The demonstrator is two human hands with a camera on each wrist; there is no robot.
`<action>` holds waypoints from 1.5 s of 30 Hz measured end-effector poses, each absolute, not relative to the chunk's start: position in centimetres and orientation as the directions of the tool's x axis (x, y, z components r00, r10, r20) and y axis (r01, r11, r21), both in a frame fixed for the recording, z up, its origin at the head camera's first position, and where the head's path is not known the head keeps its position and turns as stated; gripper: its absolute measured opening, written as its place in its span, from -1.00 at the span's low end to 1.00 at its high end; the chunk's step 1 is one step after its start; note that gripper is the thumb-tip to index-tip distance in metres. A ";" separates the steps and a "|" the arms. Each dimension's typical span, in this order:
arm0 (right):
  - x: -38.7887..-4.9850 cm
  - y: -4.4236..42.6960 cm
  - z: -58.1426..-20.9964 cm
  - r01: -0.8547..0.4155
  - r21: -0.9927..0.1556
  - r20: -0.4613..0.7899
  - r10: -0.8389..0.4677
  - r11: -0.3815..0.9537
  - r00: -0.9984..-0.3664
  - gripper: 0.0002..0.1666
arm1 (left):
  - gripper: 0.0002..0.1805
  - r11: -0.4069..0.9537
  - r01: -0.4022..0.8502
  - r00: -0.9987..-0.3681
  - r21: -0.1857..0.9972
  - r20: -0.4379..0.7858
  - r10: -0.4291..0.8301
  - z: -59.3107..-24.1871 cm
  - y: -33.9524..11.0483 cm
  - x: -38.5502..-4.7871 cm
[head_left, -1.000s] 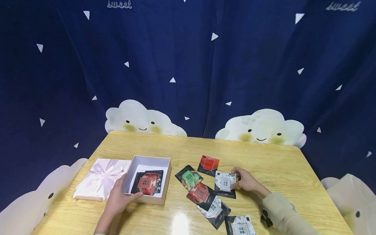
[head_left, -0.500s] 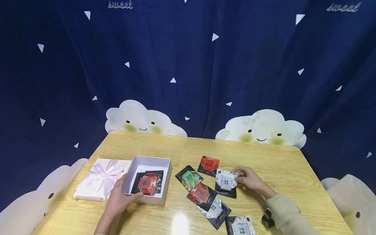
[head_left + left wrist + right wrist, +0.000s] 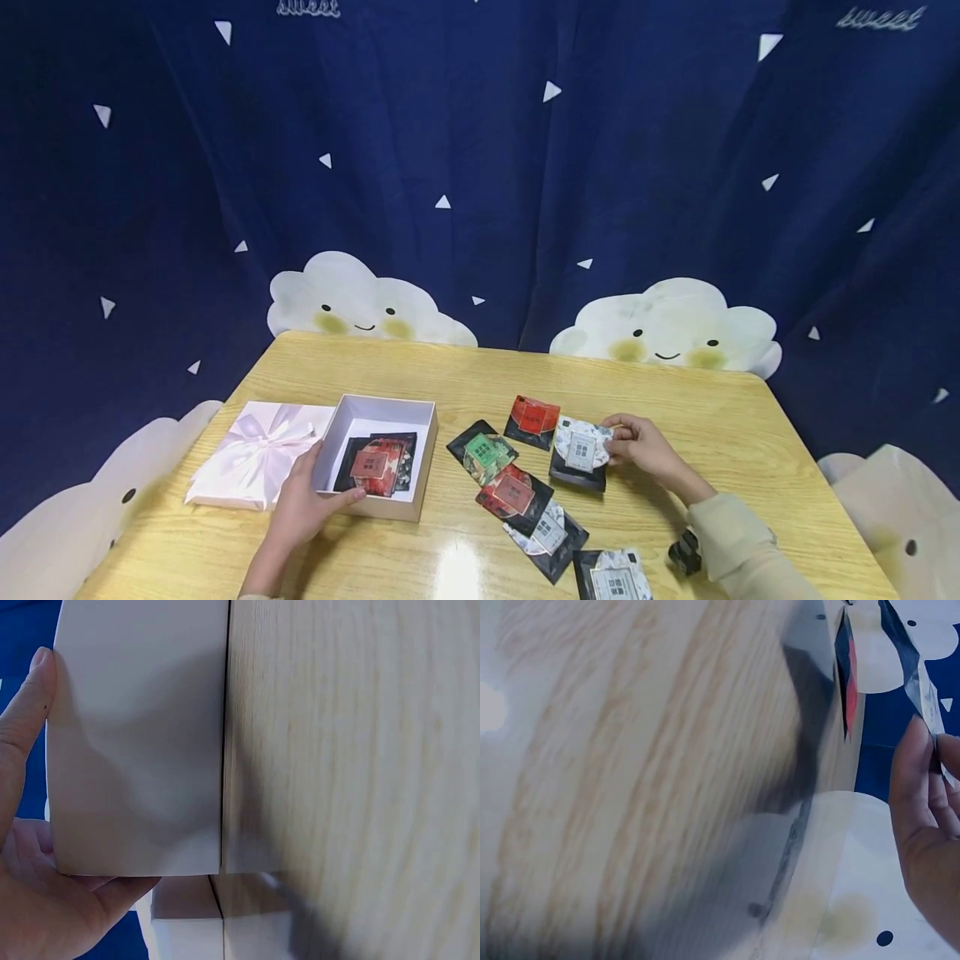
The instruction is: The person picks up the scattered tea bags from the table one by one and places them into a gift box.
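Note:
My right hand pinches the right edge of a black-and-white sachet between thumb and fingers. In the right wrist view this sachet is raised off the table, seen nearly edge-on. My left hand grips the near left corner of an open white box, thumb over the front rim. The left wrist view shows the thumb at the rim of the box wall and the other fingers round its side. Inside the box lie a red sachet and dark ones partly under it.
A pink-white lid with a ribbon bow lies left of the box. Between box and right hand are a green sachet, red sachets, and black-and-white ones. A small black object sits by the right sleeve. A dark blue curtain hangs behind.
My right hand has lifted the black-and-white sachet from the table, shifting it slightly right and away from me. The left hand and the box stay where they were.

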State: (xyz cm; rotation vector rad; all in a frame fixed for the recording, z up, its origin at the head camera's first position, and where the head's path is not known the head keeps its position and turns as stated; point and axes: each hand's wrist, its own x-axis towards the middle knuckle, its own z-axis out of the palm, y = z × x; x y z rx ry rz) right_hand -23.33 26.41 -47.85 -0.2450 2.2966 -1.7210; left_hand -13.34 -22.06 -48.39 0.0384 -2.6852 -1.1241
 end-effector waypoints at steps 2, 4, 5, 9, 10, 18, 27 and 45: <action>-23.3 26.3 -47.6 0.028 -0.961 -0.108 -0.279 0.275 -0.954 -0.59 | 0.11 0.703 0.064 -0.973 0.708 0.200 -0.113 -48.4 -22.0 -13.4; -23.3 26.2 -47.4 0.040 -0.964 -0.113 -0.267 0.264 -0.957 -0.58 | 0.11 0.700 0.061 -0.974 0.711 0.196 -0.114 -48.4 -22.0 -13.4; -23.3 26.1 -47.3 0.041 -0.964 -0.114 -0.267 0.262 -0.957 -0.58 | 0.11 0.699 0.060 -0.974 0.712 0.194 -0.114 -48.4 -22.0 -13.4; -23.2 25.8 -46.8 0.055 -0.965 -0.123 -0.257 0.257 -0.959 -0.58 | 0.11 0.694 0.050 -0.977 0.718 0.180 -0.116 -48.4 -22.0 -13.4; -23.2 25.7 -46.7 0.056 -0.965 -0.124 -0.257 0.258 -0.958 -0.58 | 0.12 0.695 0.049 -0.977 0.717 0.178 -0.115 -48.3 -22.0 -13.4; -23.5 24.6 -45.9 0.034 -0.970 -0.102 -0.273 0.242 -0.957 -0.58 | 0.13 0.698 0.045 -0.978 0.714 0.173 -0.115 -48.2 -22.1 -13.4; -23.9 23.6 -44.8 0.068 -0.981 -0.116 -0.265 0.184 -0.957 -0.61 | 0.13 0.698 0.038 -0.979 0.715 0.167 -0.117 -48.3 -22.1 -13.4; -25.5 20.4 -43.1 0.018 -0.995 -0.048 -0.326 0.096 -0.944 -0.60 | 0.12 0.701 0.041 -0.979 0.712 0.170 -0.115 -48.2 -22.1 -13.3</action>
